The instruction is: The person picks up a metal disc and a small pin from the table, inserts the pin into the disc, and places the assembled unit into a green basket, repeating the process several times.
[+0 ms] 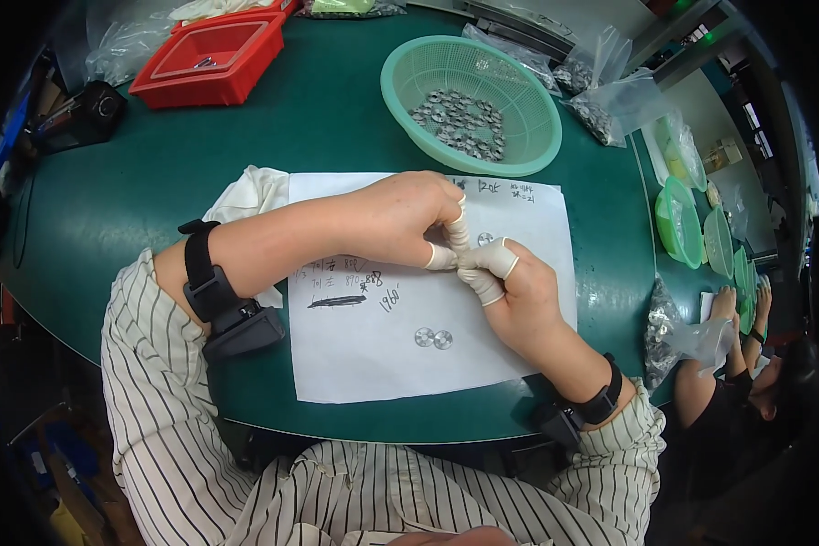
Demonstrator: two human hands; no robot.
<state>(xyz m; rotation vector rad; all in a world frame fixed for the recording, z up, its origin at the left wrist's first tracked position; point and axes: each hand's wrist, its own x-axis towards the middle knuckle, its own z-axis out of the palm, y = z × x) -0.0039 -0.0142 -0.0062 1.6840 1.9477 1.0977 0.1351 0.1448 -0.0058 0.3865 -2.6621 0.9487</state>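
Note:
My left hand and my right hand meet over a white sheet of paper, their fingertips pinched together in white finger cots. Whatever sits between the fingertips is hidden by them. Two small round metal discs with holes lie side by side on the paper, nearer to me. Just beyond my right fingers rests another metal disc. A pale green plastic colander stands past the paper's far edge, with many similar metal parts inside.
At the far left sits a red plastic tray. A white cloth lies by the paper's left edge. Plastic bags of metal parts are at the back right. Green baskets line the right side, near another person's arms.

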